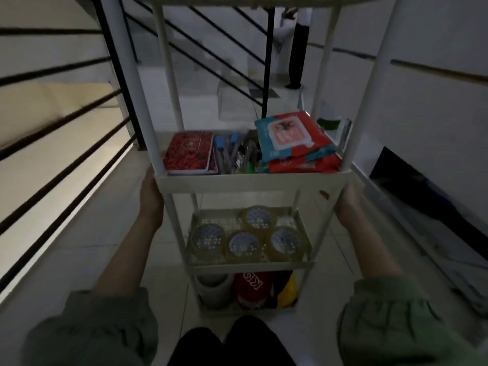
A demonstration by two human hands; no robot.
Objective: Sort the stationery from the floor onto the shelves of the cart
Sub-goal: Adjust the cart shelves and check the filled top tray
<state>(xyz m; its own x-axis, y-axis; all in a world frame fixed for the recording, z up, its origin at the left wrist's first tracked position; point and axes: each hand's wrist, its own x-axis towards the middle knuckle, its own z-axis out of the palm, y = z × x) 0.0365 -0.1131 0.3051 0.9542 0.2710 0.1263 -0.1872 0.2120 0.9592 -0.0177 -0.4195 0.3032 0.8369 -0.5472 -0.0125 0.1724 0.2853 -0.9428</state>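
A person in green sleeves grips a white multi-tier cart (250,180) on a tiled floor (111,249), the left hand (151,199) and right hand (347,200) each clasping a side of one shelf's rim. That shelf holds a red patterned notebook (188,153), a cluster of pens (233,151) and stacked red-and-teal wipe packets (293,140). Four clear tape rolls (247,237) lie flat on the perforated shelf below; the bottom tier's contents are too dark to identify.

Head view: close, facing forward-down at cart (250,180) front; single view.
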